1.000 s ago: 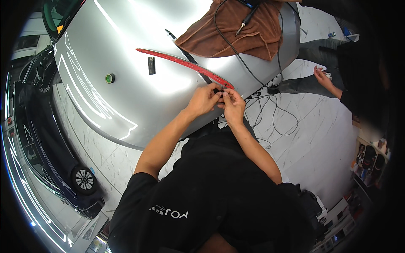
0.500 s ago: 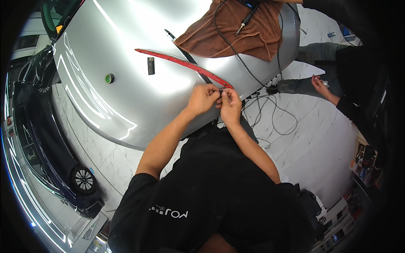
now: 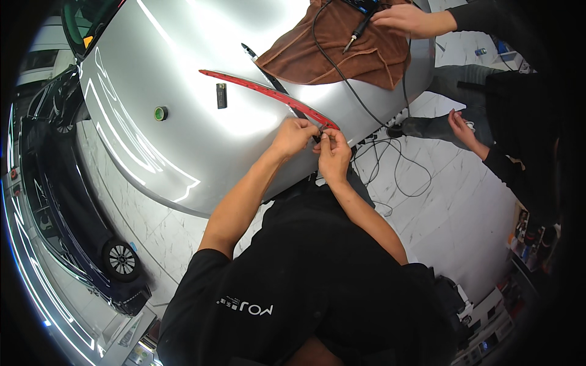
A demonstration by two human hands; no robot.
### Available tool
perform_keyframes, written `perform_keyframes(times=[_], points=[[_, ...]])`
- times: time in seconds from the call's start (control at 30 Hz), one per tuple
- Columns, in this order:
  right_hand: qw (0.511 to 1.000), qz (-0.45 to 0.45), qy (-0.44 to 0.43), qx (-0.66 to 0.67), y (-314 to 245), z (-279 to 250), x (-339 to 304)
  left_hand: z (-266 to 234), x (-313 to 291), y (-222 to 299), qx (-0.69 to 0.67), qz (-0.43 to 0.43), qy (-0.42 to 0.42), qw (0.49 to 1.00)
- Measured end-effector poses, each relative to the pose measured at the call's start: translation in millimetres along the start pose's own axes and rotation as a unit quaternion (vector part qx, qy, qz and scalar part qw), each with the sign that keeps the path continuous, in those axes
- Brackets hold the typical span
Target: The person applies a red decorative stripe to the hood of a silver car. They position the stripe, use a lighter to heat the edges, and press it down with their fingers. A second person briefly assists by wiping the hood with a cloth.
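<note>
My left hand (image 3: 293,139) and my right hand (image 3: 334,155) meet at the near end of a long, curved red strip (image 3: 262,90) on the silver car hood. Both are closed in a pinch, fingertips almost touching. Something small and dark shows between them, too hidden to name. The red strip's near tip lies right against my fingers. A thin black strip (image 3: 268,75) crosses beneath the red one, its near end running toward my hands.
Left of the strips, a small black box (image 3: 221,96) and a round green-topped tin (image 3: 160,113) sit on the hood (image 3: 201,158). A brown cloth (image 3: 299,58) carries a corded pen-shaped tool (image 3: 357,35). Another person's hand (image 3: 415,20) reaches over it. Cables (image 3: 397,171) coil on the floor.
The other person's hand has come in over the brown cloth beside the pen-shaped tool. My two hands stay pinched at the strip's near end, with only slight finger movement.
</note>
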State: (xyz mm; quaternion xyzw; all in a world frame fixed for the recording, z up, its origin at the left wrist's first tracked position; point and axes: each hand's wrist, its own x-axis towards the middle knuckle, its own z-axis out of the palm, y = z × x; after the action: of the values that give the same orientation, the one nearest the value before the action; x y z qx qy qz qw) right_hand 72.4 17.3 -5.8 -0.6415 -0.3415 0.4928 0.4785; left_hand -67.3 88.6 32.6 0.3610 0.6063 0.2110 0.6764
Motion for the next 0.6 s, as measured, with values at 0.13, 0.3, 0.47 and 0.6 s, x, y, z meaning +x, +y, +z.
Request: perform_keyframes(times=[0.13,0.3,0.47,0.6], points=[[0.999,-0.036,0.006,-0.031,2.3,-2.0,1.1,-3.9,5.2,-7.7,-0.058,-0.021,-0.032,0.998],[1.0,-0.028,-0.001,-0.001,8.4,-12.1,1.0,-0.2,-5.8,-2.5,-0.116,-0.056,-0.048,0.991],[0.997,0.018,-0.01,0.069,5.3,-17.3,-2.9,7.0,-17.0,-11.8,-0.066,-0.006,-0.05,0.997],[0.995,0.032,-0.012,0.093,7.6,-17.6,3.3,14.8,-17.1,-19.5,-0.029,0.034,-0.01,0.999]])
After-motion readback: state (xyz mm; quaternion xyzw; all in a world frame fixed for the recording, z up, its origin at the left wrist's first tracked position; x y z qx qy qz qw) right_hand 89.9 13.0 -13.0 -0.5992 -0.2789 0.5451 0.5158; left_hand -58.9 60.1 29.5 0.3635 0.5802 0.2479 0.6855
